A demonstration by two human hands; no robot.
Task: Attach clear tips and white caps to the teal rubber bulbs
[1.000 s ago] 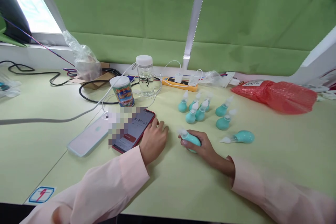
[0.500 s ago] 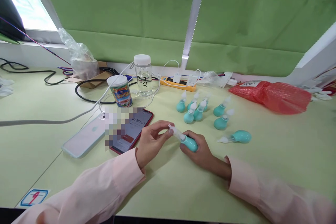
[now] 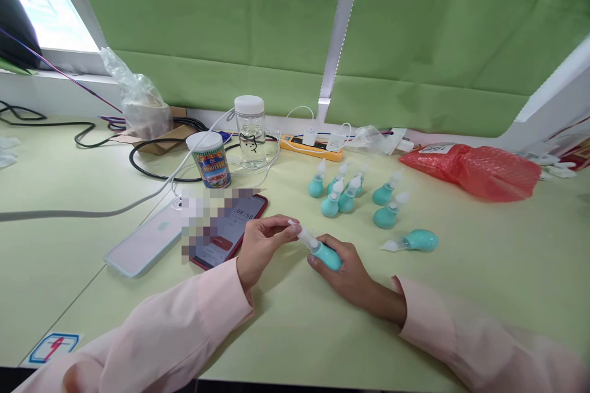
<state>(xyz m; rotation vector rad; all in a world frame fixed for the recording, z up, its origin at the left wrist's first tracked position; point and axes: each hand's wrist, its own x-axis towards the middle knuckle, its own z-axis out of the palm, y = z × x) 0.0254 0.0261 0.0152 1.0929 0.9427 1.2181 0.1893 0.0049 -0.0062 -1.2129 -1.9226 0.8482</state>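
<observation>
A teal bulb nasal aspirator (image 3: 328, 256) with a clear neck and whitish tip is held between my two hands, just above the table. My right hand (image 3: 353, 270) wraps round its bulb. With thumb and fingers pinched, my left hand (image 3: 263, 245) grips the tip (image 3: 303, 235), which points up and left. Several like aspirators (image 3: 347, 199) stand or lean in a cluster beyond my right hand. One more aspirator (image 3: 420, 240) lies on its side to the right, its tip facing left.
Left of my hands lie a red-edged phone (image 3: 239, 227) showing a timer and a pale-cased phone (image 3: 147, 236). Behind stand a noodle cup (image 3: 214, 166), a lidded bottle (image 3: 250, 135) and a yellow power strip (image 3: 299, 146). A red plastic bag (image 3: 493, 172) rests at the back right.
Both hands and the aspirator have shifted slightly left in view. The left hand still pinches the tip and the right hand still holds the bulb.
</observation>
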